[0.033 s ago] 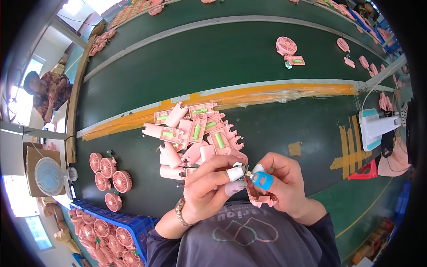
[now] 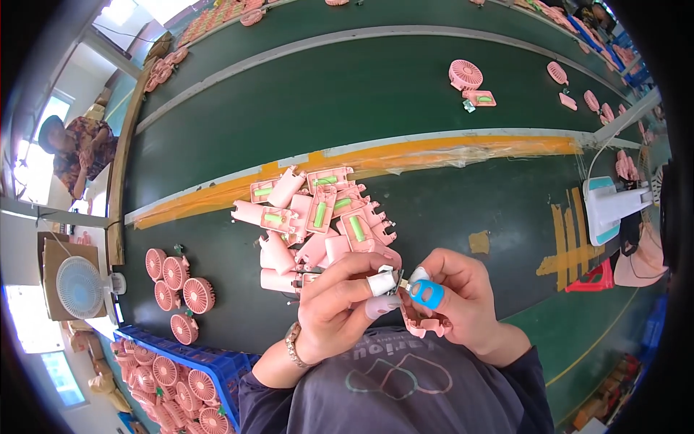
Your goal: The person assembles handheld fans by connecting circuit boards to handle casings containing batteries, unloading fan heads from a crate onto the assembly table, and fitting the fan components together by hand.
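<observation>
Close in front of my body, both hands are closed and meet fingertip to fingertip. My left hand [image 2: 336, 300], with white covers on its fingertips, pinches a small circuit board [image 2: 396, 278], largely hidden by the fingers. In my right hand [image 2: 463, 296], a pink plastic fan handle shell [image 2: 418, 323] hangs below the fingers. A blue cover with holes wraps its thumb, and a small metallic piece [image 2: 405, 284] shows at that thumb's tip, against the board. Just beyond my left hand lies a heap of pink handle shells [image 2: 311, 217], several with green battery cells [image 2: 319, 215].
Several round pink fan heads [image 2: 197, 295] stand at the left, above a blue crate [image 2: 217, 365] full of them. Tape-covered ledge [image 2: 405, 153] crosses the bench. A white fan [image 2: 611, 210] stands right; another person [image 2: 79, 148] is far left.
</observation>
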{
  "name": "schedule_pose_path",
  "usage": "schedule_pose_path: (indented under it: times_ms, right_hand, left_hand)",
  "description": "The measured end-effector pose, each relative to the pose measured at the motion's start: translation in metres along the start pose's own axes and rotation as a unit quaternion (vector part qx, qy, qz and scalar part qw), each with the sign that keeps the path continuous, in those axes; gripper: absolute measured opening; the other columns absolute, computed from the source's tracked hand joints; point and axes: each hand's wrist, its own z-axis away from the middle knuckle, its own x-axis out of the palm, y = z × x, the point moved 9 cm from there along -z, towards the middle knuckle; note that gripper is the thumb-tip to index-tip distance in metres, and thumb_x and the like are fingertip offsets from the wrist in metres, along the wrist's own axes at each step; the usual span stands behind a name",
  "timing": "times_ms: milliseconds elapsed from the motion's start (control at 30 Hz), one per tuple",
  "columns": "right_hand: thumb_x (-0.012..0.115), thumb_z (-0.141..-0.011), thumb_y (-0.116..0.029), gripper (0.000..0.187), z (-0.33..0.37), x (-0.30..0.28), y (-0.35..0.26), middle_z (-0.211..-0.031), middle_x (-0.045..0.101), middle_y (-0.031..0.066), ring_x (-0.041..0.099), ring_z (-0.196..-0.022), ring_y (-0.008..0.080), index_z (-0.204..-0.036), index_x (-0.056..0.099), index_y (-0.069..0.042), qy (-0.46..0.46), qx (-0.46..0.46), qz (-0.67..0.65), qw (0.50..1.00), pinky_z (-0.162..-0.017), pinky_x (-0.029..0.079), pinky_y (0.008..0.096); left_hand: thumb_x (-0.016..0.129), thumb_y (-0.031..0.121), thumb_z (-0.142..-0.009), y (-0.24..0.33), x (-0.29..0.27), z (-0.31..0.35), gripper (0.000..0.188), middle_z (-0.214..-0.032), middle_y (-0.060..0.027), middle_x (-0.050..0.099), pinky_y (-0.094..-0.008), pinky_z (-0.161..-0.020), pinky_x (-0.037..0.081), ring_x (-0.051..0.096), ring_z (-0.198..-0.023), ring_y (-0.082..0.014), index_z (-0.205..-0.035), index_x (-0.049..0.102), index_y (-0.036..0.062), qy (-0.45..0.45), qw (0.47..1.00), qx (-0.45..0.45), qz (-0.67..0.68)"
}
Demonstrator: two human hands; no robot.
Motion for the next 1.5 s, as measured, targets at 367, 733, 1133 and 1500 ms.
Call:
schedule_pose_path:
  times_ms: [367,733,1133,1500]
  right_hand:
    - [0.058,-0.093,-0.009,0.011,0.002,0.004,0.001,-0.069,0.063,0.0104,0.056,-0.055,0.0076,-0.092,0.053,0.001,-0.003,0.013,-0.027,1.0,-0.039,0.035,0.0176]
    - [0.059,-0.092,-0.007,0.011,0.002,0.01,-0.005,-0.069,0.061,0.0056,0.061,-0.059,0.0065,-0.09,0.053,0.001,0.008,0.047,0.066,0.997,-0.045,0.04,0.0168]
    - [0.061,-0.091,-0.01,0.013,-0.017,0.017,0.0,-0.068,0.061,0.0055,0.059,-0.056,0.0069,-0.089,0.053,0.001,-0.028,0.112,0.119,0.986,-0.042,0.038,0.0172]
    - [0.055,-0.087,-0.01,0.007,-0.075,-0.002,-0.005,-0.065,0.052,0.0028,0.053,-0.059,0.0085,-0.084,0.052,-0.004,0.087,-0.009,0.145,0.986,-0.054,0.046,0.0239]
  left_hand:
    - [0.077,0.007,-0.075,0.006,-0.001,0.0,0.022,-0.098,-0.0202,0.063,-0.0315,-0.068,0.052,0.064,-0.082,-0.0243,-0.09,0.063,-0.0023,0.025,0.999,0.013,-0.017]
    - [0.073,-0.006,-0.065,0.02,-0.009,-0.006,0.026,-0.099,-0.0148,0.062,-0.0328,-0.068,0.05,0.063,-0.086,-0.0273,-0.088,0.065,0.0025,-0.033,0.989,0.07,-0.124]
    - [0.07,-0.007,-0.066,0.023,-0.026,-0.016,0.022,-0.102,-0.0159,0.061,-0.0354,-0.07,0.051,0.063,-0.084,-0.0285,-0.086,0.065,0.0013,-0.044,0.988,0.09,-0.117]
    - [0.065,-0.002,-0.073,-0.014,-0.097,0.019,0.024,-0.11,-0.016,0.061,-0.0377,-0.083,0.049,0.061,-0.098,-0.0314,-0.096,0.065,0.0047,0.115,0.967,-0.013,-0.229]
